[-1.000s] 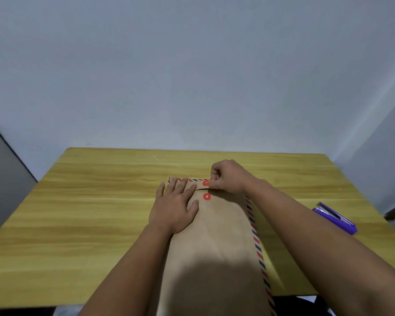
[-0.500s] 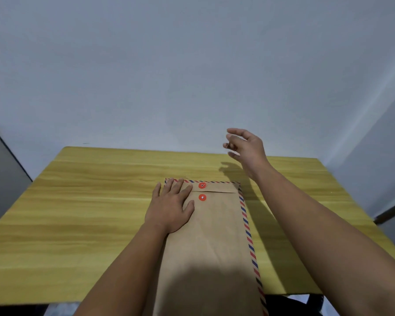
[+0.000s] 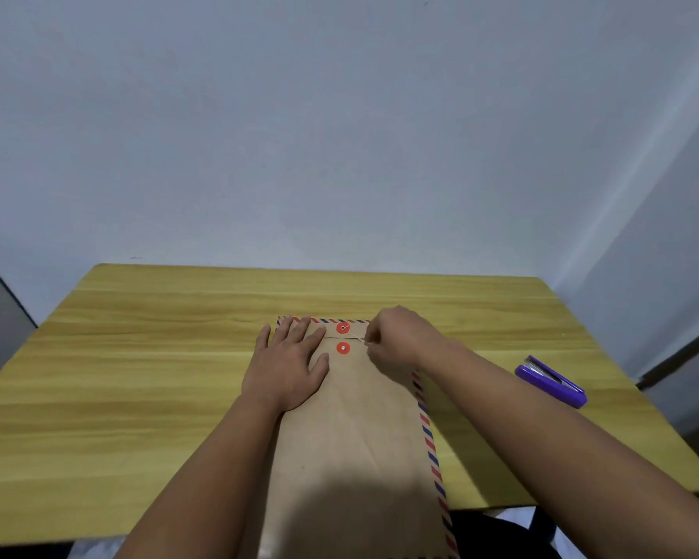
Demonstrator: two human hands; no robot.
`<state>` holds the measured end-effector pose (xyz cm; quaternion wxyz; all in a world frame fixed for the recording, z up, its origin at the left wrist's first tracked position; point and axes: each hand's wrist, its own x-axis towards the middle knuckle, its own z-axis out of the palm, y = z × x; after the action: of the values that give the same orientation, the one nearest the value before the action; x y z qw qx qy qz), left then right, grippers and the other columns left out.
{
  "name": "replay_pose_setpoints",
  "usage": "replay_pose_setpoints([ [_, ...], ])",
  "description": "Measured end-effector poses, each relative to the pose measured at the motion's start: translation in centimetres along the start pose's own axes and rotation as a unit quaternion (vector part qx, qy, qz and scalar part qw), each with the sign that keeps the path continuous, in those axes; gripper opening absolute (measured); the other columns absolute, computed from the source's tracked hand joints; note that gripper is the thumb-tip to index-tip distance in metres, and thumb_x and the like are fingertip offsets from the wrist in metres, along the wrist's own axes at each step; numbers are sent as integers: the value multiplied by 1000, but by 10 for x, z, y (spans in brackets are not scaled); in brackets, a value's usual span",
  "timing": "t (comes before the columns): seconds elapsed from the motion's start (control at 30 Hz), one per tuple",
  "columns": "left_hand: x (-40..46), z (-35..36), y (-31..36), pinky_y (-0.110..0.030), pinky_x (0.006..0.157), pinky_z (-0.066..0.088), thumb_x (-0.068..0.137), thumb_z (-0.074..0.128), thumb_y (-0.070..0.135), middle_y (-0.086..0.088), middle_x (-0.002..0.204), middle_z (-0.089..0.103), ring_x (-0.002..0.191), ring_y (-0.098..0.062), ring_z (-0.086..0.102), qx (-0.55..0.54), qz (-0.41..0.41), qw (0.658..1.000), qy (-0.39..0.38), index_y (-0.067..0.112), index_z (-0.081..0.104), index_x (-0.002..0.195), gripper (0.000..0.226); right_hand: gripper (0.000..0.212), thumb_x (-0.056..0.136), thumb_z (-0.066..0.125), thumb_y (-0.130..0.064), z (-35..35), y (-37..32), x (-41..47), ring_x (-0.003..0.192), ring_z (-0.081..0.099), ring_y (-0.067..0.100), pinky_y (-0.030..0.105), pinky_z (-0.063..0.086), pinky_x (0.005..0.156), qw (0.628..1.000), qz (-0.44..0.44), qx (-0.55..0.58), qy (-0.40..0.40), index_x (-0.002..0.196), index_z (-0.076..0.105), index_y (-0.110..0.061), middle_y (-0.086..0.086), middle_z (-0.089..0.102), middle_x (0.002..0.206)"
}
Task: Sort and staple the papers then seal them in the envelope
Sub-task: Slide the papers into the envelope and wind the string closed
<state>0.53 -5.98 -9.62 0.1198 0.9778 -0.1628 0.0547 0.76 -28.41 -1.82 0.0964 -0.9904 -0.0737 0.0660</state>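
A brown envelope (image 3: 360, 429) with a red-and-blue striped border lies lengthwise on the wooden table (image 3: 138, 377), its flap folded down at the far end. Two red button discs (image 3: 343, 338) sit on the flap and body. My left hand (image 3: 289, 365) lies flat, fingers spread, pressing the envelope's upper left part. My right hand (image 3: 396, 336) hovers just right of the discs, its fingertips pinching the thin closure string (image 3: 356, 336) that runs from the upper disc. No papers are visible.
A purple stapler (image 3: 551, 381) lies on the table to the right of my right forearm. A plain wall stands behind the table's far edge. The envelope's near end overhangs the front edge.
My right hand came down from above the table's far side to the discs and now pinches the string. My left hand stayed flat on the envelope.
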Motion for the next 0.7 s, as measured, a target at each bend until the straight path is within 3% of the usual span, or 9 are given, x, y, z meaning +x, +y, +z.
replay_pose_setpoints([
  [0.13,1,0,1,-50,127,5,99,28,60,5,170,22,158,-20,11,-2,-1,1000,-3,40,33,157,62,25,96,53,-23,12,-6,-11,88,66,29,34,45,63,986,-75,-140,51,95,78,-22,1,74,93],
  [0.23,1,-1,1,-50,127,5,100,31,59,5,169,23,158,-21,11,-9,0,1000,0,39,35,157,61,27,99,48,-25,21,-8,-18,86,66,32,35,39,64,971,-115,-193,76,89,72,-19,6,71,90],
  [0.43,0,0,0,-51,127,5,101,32,48,4,169,26,158,-23,13,-26,5,1000,7,37,37,156,56,26,96,49,-24,35,-17,-19,92,67,32,35,45,66,984,-87,-138,68,94,74,-20,5,73,96],
  [0.53,0,-1,0,-53,126,3,101,31,40,2,169,24,159,-26,8,-28,5,1000,9,36,37,156,56,26,95,53,-24,34,-23,-18,100,66,31,37,52,74,988,-92,-106,62,102,78,-22,4,75,103],
  [0.63,0,-1,0,-61,124,-5,99,28,44,2,171,19,159,-31,0,-11,-11,1000,0,39,34,156,58,26,94,57,-21,31,-30,-12,107,65,27,38,56,82,992,-92,-67,59,105,80,-23,2,76,109],
  [0.7,0,-2,0,-63,123,-6,98,26,45,2,171,18,159,-32,2,-6,-15,1000,-6,39,33,156,59,24,93,58,-18,29,-35,-5,104,65,27,36,54,78,993,-95,-49,52,100,80,-22,1,77,105],
])
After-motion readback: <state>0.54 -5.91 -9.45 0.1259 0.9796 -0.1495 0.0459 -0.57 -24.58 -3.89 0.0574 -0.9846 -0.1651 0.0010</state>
